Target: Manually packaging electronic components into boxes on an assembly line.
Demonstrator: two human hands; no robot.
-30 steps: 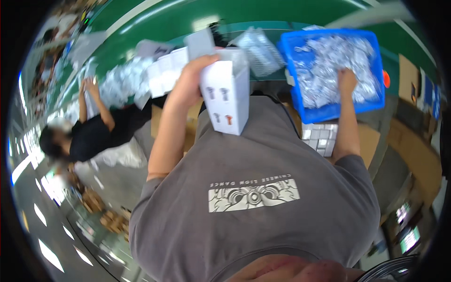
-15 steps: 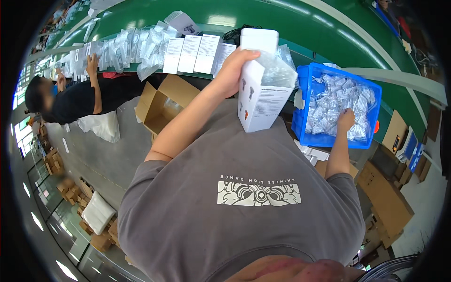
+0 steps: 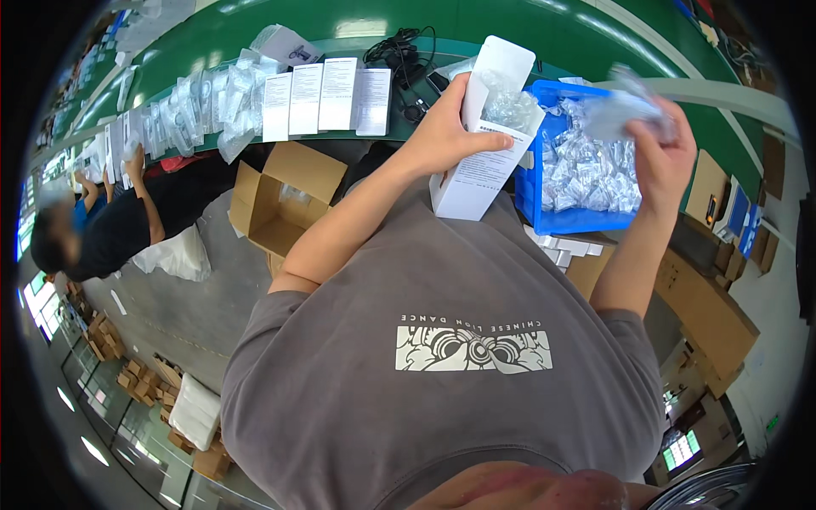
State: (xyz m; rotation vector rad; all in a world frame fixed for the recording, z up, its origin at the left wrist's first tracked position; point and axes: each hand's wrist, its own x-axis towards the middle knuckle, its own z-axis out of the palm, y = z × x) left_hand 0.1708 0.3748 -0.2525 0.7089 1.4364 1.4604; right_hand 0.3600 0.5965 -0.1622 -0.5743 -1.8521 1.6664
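My left hand [image 3: 455, 136] grips a tall white carton [image 3: 470, 191] whose lid flap stands up. Clear bubble wrap [image 3: 507, 107] fills the carton's mouth; what it wraps is hidden. Raised over the right part of a blue bin [image 3: 531, 200], my right hand [image 3: 665, 153] pinches a small clear plastic bag [image 3: 619, 113], blurred by motion, its contents not readable. The bin holds many similar clear bags [image 3: 586, 174] with small pale parts inside.
Several white cartons [image 3: 304, 98] stand along the green table [image 3: 561, 34], with clear-bagged items [image 3: 183, 110] further left. Black cables [image 3: 399, 55] lie behind. An open cardboard box [image 3: 285, 208] sits below the table edge. A co-worker [image 3: 127, 212] handles things at the far left.
My right hand has risen out of the blue bin with a small clear bag. My left hand has shifted its hold on the carton, which now leans with its flap up.
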